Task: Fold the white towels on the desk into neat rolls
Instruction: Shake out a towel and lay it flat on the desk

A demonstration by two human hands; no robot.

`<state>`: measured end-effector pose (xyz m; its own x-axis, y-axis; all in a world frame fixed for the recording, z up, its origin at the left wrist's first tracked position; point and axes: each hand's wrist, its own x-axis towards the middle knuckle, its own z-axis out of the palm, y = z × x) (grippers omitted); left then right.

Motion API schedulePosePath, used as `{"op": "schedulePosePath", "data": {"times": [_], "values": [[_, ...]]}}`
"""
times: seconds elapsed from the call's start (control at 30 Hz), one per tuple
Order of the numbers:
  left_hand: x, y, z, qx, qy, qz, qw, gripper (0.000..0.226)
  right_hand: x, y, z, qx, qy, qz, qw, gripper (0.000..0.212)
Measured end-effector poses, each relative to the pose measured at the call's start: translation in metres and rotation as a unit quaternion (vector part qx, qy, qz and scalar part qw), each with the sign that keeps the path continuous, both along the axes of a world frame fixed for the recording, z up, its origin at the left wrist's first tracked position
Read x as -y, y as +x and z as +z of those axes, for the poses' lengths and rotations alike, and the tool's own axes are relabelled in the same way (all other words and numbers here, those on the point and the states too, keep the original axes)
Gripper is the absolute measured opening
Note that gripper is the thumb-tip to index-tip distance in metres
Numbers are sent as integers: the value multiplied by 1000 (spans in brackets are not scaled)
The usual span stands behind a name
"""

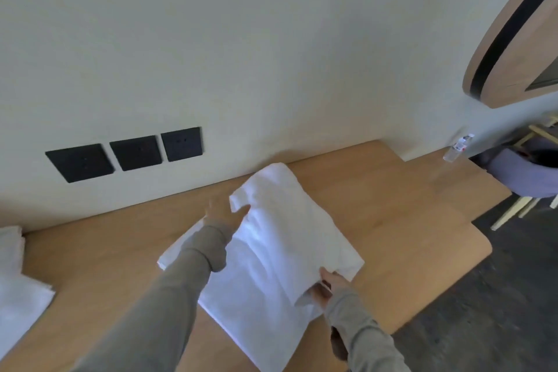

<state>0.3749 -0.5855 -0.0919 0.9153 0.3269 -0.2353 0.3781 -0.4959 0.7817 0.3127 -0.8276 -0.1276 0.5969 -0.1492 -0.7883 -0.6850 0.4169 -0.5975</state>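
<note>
Nearest me, the right hand (327, 284) has its fingers (323, 286) curled round the near edge of the soft white terry towel (280, 238). The towel lies part-folded across the pale wooden bench (407, 220). Farther on, the left hand (223, 213) meets the towel's raised far corner, but blur hides whether it pinches there. If one end travels ahead of the other, I'd expect a skewed fold and a coned roll. Beyond, the towel's far end sits near the plain pale wall (271, 69), where it could bunch.

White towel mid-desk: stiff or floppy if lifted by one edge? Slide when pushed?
Likely floppy: the white towel sags and creases beside the edge the right hand pinches. Pushed, it would probably bunch rather than slide; it lies in soft folds on the wooden desk.
</note>
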Motion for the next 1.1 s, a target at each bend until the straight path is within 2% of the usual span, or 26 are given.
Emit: {"op": "schedulePosePath", "data": {"times": [0.07,0.17,0.27,0.33,0.43,0.6,0.63,0.73,0.87,0.97,1.0,1.1], "values": [[6,-32,-36,-43,-8,77,996,66,8,6,-15,-33,1,21,999,30],[10,-77,-68,-137,-9,223,965,72,23,13,-23,-67,56,20,996,36],[15,-101,-86,-185,-56,324,926,84,47,24,-28,-86,161,-25,983,63],[21,-105,-95,-200,-68,336,918,89,68,41,-33,-104,161,-53,980,78],[36,-101,-101,-205,-84,385,896,92,94,76,-49,-121,114,-63,984,63],[49,-89,-113,-221,-197,530,795,87,96,106,-64,-90,102,-1,991,42],[49,-88,-116,-214,-220,539,785,83,95,110,-65,-90,103,2,991,40],[52,-85,-121,-202,-244,523,791,69,91,120,-56,-79,122,24,989,26],[59,-76,-112,-162,-140,477,852,53,84,133,-36,-42,139,66,987,18],[51,-69,-85,-120,-48,456,880,46,74,161,5,101,37,56,993,43],[43,-67,-74,-107,-19,441,891,45,72,173,26,164,-9,67,984,45],[18,-62,-39,-55,13,408,911,54,73,197,89,350,-70,131,925,23]]}}
